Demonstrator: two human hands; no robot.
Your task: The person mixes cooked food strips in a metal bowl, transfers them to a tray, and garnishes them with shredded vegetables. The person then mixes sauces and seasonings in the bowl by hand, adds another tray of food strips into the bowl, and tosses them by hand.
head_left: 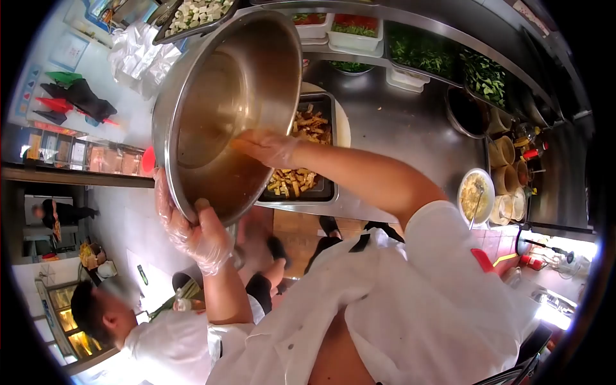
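A large steel bowl (221, 96) is tipped on its side, its open mouth facing me, with brownish wet traces inside. My left hand (196, 234), in a clear plastic glove, grips the bowl's lower rim. Inside the bowl's mouth is my right hand (266, 147), also gloved, its fingers pointing at the inner wall; whether they hold anything is too blurred to tell. Behind the bowl, a black tray (335, 128) of brown chopped pieces (295, 183) lies partly hidden on the steel counter (398, 135).
A co-worker in white (170, 340) is at the lower left. Trays of greens (417, 51) and white tubs (356, 38) line the back. A white bowl (476, 196) of pale food and stacked containers (504, 154) stand right. A tray of white cubes (196, 16) is upper left.
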